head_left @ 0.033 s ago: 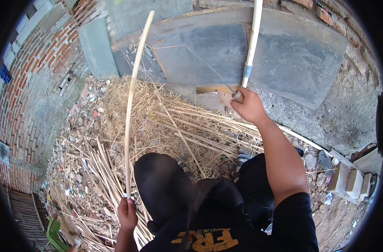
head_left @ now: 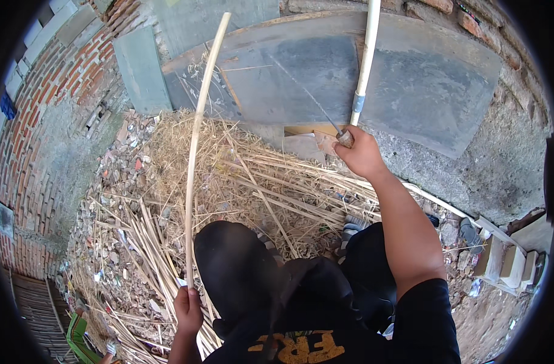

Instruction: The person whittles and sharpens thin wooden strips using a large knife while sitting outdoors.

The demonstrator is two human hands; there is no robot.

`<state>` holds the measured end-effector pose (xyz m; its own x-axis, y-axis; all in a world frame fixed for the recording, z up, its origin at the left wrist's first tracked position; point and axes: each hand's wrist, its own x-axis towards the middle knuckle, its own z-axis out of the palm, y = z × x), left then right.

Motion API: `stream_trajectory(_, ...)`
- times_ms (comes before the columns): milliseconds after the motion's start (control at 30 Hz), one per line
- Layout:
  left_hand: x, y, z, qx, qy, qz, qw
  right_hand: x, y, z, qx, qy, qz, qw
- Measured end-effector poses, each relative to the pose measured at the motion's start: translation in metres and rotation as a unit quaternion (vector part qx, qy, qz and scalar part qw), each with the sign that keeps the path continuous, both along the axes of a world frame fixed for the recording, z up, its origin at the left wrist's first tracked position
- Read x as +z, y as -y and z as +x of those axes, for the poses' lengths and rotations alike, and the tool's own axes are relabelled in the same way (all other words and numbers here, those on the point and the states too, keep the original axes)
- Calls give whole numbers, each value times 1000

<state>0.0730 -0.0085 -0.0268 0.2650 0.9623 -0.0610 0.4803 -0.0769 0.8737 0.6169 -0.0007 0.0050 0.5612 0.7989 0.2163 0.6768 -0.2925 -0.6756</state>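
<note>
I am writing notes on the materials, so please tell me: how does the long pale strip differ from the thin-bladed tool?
The pale strip looks longer and wider than the tool. The strip is pale throughout; the tool has a grey blade and a brownish handle. The strip's upper end leans right, while the tool's blade points up and left. Both are slender and held.

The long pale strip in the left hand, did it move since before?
Yes: the strip shifted slightly right, its top end nearer the white pipe.
</note>
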Motion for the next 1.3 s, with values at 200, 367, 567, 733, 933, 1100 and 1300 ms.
stream_trajectory(200, -3, 3, 14, -46, -24, 4, 999, 1, -5, -9, -31, -93, 155, 983)
stream_trajectory(367, 3, -3, 17, -103, -91, 12, 990, 3, -1, -11, 30, 15, 153, 988)
stream_trajectory(567, 5, -2, 19, -119, -143, 20, 982, 21, 5, -29, 119, 40, 69, 990)
stream_trajectory(733, 19, 3, 32, -109, -201, 52, 972, 29, 7, -42, 131, 60, 28, 989)
stream_trajectory(933, 22, 6, 39, -104, -274, 90, 952, 14, 4, -44, 172, 210, 80, 959)
stream_trajectory(1100, 14, 10, 33, -115, -288, 117, 943, 19, 2, -57, 215, 225, 47, 949)
stream_trajectory(1300, 18, 8, 40, -111, -266, 144, 947, 17, 0, -63, 246, 256, 74, 932)
